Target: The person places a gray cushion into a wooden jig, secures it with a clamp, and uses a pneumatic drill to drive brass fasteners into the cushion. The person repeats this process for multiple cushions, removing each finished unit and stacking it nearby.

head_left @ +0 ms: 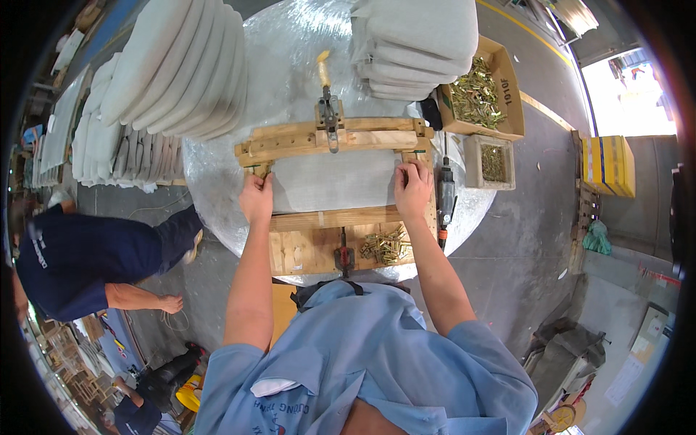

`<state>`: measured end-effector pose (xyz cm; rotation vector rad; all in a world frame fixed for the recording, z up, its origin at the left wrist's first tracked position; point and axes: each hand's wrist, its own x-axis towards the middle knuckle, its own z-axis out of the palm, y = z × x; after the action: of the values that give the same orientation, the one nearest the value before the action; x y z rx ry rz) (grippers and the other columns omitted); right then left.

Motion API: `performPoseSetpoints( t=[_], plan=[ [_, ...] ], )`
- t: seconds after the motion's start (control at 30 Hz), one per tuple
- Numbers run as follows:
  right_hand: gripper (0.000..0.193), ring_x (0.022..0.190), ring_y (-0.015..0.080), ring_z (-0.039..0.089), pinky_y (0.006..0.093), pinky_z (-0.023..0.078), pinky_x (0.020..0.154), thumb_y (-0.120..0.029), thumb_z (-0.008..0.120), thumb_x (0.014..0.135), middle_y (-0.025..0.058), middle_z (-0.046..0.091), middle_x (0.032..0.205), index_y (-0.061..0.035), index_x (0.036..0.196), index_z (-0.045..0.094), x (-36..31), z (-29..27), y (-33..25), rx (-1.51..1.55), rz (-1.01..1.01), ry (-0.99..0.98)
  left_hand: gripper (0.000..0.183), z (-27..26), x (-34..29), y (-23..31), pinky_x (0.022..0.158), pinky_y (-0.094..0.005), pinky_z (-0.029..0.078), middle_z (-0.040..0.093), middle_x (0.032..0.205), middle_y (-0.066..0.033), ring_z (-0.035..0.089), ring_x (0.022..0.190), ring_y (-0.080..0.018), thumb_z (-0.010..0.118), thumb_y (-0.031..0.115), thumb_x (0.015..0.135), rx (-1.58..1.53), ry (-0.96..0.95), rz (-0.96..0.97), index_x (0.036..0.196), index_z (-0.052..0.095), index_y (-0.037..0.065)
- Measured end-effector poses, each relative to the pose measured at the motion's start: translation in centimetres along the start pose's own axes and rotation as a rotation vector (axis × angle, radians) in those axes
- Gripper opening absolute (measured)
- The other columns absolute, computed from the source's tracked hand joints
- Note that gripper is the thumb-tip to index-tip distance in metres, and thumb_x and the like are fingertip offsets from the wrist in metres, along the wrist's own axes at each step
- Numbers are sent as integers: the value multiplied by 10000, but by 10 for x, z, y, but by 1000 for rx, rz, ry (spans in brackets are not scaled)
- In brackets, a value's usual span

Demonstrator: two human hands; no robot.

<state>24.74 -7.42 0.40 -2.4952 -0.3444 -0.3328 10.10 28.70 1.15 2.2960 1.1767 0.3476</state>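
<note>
A grey upholstered seat panel (333, 180) lies flat in a wooden jig (290, 255) in front of me. At the panel's left far corner, my left hand (256, 197) has its fingers closed beside a wooden block; whatever they pinch is hidden. My right hand (412, 190) is closed in the same way at the right far corner, and its fingertips hide what is there. A curved wooden rail (290, 145) runs across the far side, under a toggle clamp (330, 119) with a yellow-wrapped handle. A second clamp (344, 255) stands on the near side, beside loose brass-coloured bolts (387, 245).
A power screwdriver (446, 194) lies right of the jig. Beyond it are a cardboard box (512, 101) and a smaller tray (475, 165) of metal fasteners. Grey cushions are stacked far left (174, 69) and far middle (420, 36). A co-worker (94, 261) is at my left.
</note>
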Motion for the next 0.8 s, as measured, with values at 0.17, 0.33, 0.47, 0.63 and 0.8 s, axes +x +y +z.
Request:
performPoseSetpoints(
  t=[0.17,0.33,0.47,0.63,0.8],
  plan=[
    [251,1217,403,586,512,459,1041,-123,751,945,155,648,1294,-98,1169,643,1,2,-2,79,58,63,403,1,1,-2,743,-505,570,772,826,-171,752,813,-406,776,449,962,39,-18,-31,919,690,58],
    [296,1197,408,581,513,466,1026,-158,810,906,163,643,1257,-99,1146,648,11,4,-1,32,134,38,389,1,0,-4,756,-507,573,774,836,-176,749,819,-419,781,432,961,9,-7,-22,917,690,57],
    [351,1199,402,581,503,470,1030,-243,870,872,152,643,1249,-130,1136,668,26,9,-3,-32,247,50,370,2,0,-2,758,-509,572,774,845,-177,747,824,-422,786,411,961,-2,-13,-33,918,689,56],
    [355,1180,401,595,501,475,1036,-318,863,891,152,648,1261,-146,1146,686,29,12,0,-44,299,79,380,2,0,4,763,-518,570,771,846,-184,745,833,-429,776,427,963,4,-13,-31,933,697,56],
    [417,1149,362,641,466,513,1020,-325,808,964,186,701,1189,-17,1219,686,32,3,0,312,326,98,405,-6,-1,-8,788,-545,573,778,912,-217,749,895,-450,715,466,986,-28,-93,-108,991,729,61]
  ],
)
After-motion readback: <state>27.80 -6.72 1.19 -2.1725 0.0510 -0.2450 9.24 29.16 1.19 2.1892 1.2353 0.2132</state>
